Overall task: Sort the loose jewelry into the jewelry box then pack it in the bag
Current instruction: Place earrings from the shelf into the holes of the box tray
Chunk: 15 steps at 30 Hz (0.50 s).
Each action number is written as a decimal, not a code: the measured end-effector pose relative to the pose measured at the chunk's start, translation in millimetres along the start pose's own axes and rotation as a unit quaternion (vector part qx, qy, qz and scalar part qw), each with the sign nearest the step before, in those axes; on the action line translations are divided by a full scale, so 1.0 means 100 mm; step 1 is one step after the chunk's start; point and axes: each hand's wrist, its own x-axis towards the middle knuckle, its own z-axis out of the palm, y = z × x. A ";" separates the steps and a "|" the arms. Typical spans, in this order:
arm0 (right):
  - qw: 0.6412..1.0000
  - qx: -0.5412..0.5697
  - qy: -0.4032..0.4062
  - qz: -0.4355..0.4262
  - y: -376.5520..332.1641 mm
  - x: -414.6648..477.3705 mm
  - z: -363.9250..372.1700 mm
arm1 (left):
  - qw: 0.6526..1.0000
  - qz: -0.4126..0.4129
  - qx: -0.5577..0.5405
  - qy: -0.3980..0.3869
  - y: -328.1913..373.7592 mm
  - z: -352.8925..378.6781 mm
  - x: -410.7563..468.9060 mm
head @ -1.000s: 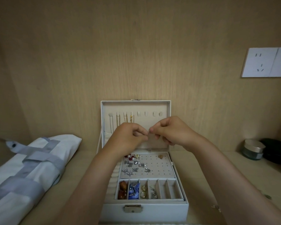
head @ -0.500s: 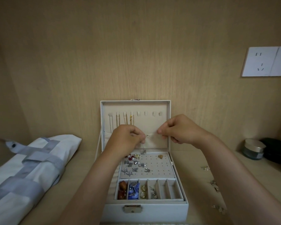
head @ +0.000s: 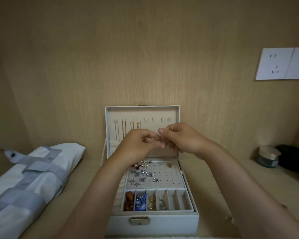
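The white jewelry box point(head: 154, 226) stands open in front of me, its lid point(head: 142, 112) upright against the wall. Thin chains point(head: 123, 130) hang on the lid's left hooks. Stud earrings point(head: 141, 175) sit on the perforated pad, and rings and stones fill the left slots of the front row. My left hand point(head: 138, 145) and my right hand point(head: 178, 140) meet fingertip to fingertip in front of the lid, pinching something too small to make out. The white bag with grey straps point(head: 29, 183) lies on the left.
A small jar with a metallic lid point(head: 268, 156) and a dark case point(head: 293, 157) sit at the back right. A few loose jewelry pieces point(head: 229, 219) lie on the wooden surface right of the box. A wall socket point(head: 283, 63) is on the back panel.
Half a second ago my hands were apart with a thin chain stretched between them; now their fingertips are together again in front of the lid, slightly higher.
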 end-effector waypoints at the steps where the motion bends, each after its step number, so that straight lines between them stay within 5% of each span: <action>1: 1.000 0.002 0.000 0.001 0.00 0.00 0.00 | 1.000 0.004 0.000 0.007 -0.02 -0.01 0.00; 10: 0.999 0.016 -0.019 0.048 0.02 -0.05 -0.13 | 0.974 -0.081 -0.166 0.133 -0.09 -0.18 0.05; 15: 0.985 0.170 -0.003 0.020 0.01 -0.02 -0.12 | 0.945 -0.129 -0.270 0.129 -0.17 -0.25 0.08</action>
